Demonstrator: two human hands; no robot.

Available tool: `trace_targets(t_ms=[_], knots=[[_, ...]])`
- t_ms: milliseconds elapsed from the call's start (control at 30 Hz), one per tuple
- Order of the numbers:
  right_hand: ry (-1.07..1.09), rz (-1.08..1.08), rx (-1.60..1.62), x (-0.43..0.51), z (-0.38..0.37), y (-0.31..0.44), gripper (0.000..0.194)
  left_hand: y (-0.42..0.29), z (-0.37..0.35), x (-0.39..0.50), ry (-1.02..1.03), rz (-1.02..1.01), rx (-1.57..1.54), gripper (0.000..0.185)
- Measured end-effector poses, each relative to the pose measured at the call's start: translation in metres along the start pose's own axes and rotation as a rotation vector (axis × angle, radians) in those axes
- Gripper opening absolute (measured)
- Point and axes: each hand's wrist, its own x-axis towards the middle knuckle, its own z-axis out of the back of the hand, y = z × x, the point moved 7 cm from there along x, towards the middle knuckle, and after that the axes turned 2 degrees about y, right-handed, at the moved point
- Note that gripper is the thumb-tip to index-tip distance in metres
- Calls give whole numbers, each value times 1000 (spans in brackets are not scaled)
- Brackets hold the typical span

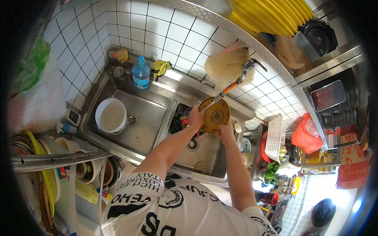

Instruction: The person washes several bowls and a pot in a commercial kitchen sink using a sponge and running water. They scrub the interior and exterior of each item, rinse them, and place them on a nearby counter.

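A round yellow-brown bowl [217,115] is held between both hands over the right basin of a steel double sink [133,150], beneath the orange-hosed faucet [229,88]. A stream of water appears to fall from the spout onto the bowl's left side. My left hand [196,118] grips the left rim, and my right hand [226,132] grips the lower right rim. Dark items with red and yellow parts [180,119] lie in the basin behind my left hand; what they are I cannot tell. A brownish thing [200,165] lies near that basin's front edge.
A white bucket [110,115] stands in the left basin. On the back ledge are a blue plastic bottle [141,73] and a yellow-black cloth or glove [161,68]. Yellow plates [268,14] fill the shelf above. A white plastic basket [274,138] stands at right, near a red bag [307,135].
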Motion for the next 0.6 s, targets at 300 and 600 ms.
trace_targets(t_ms=[300, 600], knots=[[134, 2, 65, -5, -7, -1, 57, -7, 12, -9, 14, -24, 13, 44], [111, -329, 71, -20, -4, 4, 66, -8, 6, -14, 19, 32, 37, 39]])
